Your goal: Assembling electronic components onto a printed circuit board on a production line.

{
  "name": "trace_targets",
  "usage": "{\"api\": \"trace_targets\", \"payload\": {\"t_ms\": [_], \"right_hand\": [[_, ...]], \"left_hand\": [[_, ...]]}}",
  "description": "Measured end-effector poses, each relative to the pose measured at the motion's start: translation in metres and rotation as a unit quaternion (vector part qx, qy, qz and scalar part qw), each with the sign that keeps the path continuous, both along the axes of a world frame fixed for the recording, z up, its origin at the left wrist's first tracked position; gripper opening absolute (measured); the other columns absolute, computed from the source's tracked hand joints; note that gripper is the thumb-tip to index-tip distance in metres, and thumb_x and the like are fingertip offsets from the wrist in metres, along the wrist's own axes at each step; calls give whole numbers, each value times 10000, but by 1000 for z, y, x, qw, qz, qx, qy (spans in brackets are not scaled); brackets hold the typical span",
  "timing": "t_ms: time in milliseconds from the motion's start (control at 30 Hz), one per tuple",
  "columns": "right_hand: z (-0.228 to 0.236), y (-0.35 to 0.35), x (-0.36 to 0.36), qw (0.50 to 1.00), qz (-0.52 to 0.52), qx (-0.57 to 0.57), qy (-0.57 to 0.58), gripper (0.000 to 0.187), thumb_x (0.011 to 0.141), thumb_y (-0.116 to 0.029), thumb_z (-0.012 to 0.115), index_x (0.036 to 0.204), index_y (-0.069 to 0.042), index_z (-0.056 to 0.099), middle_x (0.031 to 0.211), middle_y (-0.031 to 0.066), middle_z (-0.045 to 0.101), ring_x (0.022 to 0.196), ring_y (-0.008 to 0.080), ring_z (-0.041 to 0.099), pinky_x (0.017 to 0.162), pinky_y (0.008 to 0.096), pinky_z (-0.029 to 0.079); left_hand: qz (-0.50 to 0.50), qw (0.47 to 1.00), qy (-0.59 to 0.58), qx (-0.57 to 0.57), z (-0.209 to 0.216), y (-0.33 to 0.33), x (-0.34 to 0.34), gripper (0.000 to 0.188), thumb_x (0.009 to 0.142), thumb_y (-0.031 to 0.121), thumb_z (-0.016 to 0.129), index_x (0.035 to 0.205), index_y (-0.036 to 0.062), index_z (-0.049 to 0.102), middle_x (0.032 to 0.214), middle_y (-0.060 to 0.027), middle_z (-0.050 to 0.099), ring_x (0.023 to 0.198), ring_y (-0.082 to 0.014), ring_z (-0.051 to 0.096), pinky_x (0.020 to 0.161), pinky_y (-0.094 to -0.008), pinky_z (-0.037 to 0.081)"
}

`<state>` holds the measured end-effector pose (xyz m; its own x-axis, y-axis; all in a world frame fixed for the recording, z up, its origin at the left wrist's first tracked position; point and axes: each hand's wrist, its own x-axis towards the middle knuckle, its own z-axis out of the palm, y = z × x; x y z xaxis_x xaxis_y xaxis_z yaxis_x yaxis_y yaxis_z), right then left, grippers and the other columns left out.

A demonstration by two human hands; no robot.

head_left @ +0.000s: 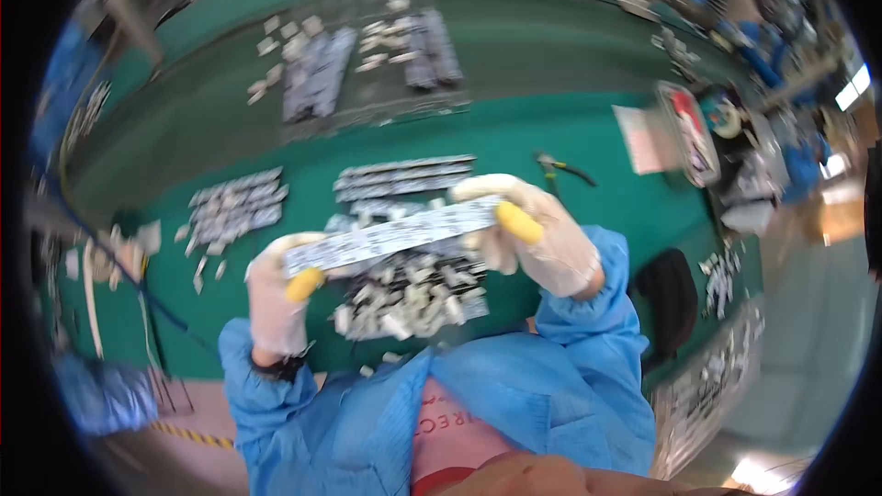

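Strip: long, flat, pale, with dark printed marks (395, 237); held up between both hands, above the pile, its right end higher in view than its left.
Left hand: white-gloved (278, 303); grasping the strip's left end, yellow-covered thumb (304, 285) over the lower edge of the near face, the other fingers mostly hidden behind.
Right hand: white-gloved (553, 243); grasping the strip's right end, yellow-covered thumb (519, 222) at the tip, forefinger along the upper edge; the remaining fingers curl below, exact contact blurred.
Span: middle of the strip free of fingers, between the two grips.
Pile: small white pieces with dark strips among them (413, 298), on the green tabletop (514, 129), nearer the body than the held strip.
Strip rows: pale, side by side (404, 176), just beyond the held strip; partly covered by it.
Left-hand group: more strips with white pieces (237, 207), lying apart from the pile.
Cutters: dark and yellow handles (568, 168), beyond the right hand, untouched.
Far side: clear plastic sheet (372, 115) with strip bundles and white pieces.
Right side: pink sheet (641, 140) beside a clear tray of red and white contents (691, 133).
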<state>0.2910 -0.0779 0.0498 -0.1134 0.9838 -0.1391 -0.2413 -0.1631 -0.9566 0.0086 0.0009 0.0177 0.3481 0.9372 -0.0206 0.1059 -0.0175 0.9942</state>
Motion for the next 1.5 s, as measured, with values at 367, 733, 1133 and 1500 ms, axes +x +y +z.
{"api": "trace_targets", "payload": {"t_ms": [367,733,1133,1500], "right_hand": [[-18,19,-26,994,-57,60,-69,417,926,-364,563,1149,-13,533,765,9,549,542,34,438,464,146,298],[-17,11,-18,977,-79,127,-153,545,923,-492,501,1126,13,538,674,14,536,519,39,458,450,167,307],[-17,7,-10,987,-54,121,-87,720,770,-549,684,1129,55,525,811,44,549,554,49,470,476,169,357],[1,3,-12,994,-1,37,-105,536,917,-484,519,1146,-4,583,620,33,584,555,84,539,533,218,415]], "left_hand": [[5,999,-40,7,-16,-22,-35,511,753,127,764,1173,-52,533,1148,-167,615,997,-184,605,889,-300,473],[35,990,-85,108,-22,-13,-28,400,753,166,733,1117,32,633,989,-74,668,870,-139,637,788,-256,492],[17,989,-142,40,-20,-12,-29,463,770,121,723,1166,-62,568,1027,-117,660,910,-156,631,817,-245,481],[79,994,65,28,-29,9,-23,437,899,333,605,1148,-27,601,1023,-79,656,896,-112,592,800,-231,456]]}}
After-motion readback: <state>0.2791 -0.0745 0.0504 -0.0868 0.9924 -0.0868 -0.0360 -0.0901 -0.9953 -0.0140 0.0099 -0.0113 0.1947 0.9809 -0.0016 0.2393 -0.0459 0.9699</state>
